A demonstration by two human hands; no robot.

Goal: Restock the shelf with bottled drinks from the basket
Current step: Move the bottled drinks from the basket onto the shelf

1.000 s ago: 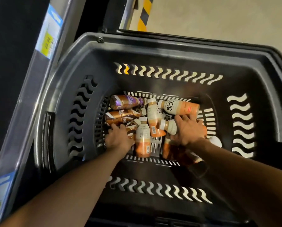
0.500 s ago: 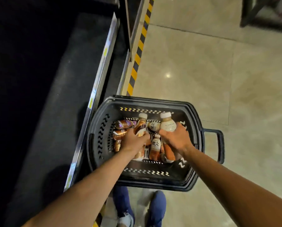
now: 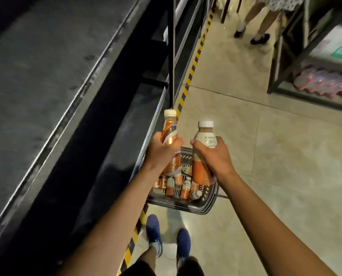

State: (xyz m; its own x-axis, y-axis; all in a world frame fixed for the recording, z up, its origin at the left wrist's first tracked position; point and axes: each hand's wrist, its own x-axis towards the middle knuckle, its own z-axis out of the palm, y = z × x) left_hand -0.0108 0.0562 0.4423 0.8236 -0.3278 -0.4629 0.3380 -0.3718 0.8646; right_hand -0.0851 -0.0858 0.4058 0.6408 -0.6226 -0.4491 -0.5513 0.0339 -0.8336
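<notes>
Dim shelf (image 3: 46, 80) on my left, basket (image 3: 186, 206) at my feet; left hand (image 3: 162, 155) grips a copper bottle (image 3: 169, 132), right hand (image 3: 217, 158) a pale bottle (image 3: 205, 137). Best to land both upright, bases flat.

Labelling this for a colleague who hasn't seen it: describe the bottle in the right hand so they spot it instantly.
Find the black basket on the floor beside the dark shelf. Above it, the right hand grips the pale-labelled bottle, orange below; the copper bottle in the left hand is shiny and striped.
</notes>
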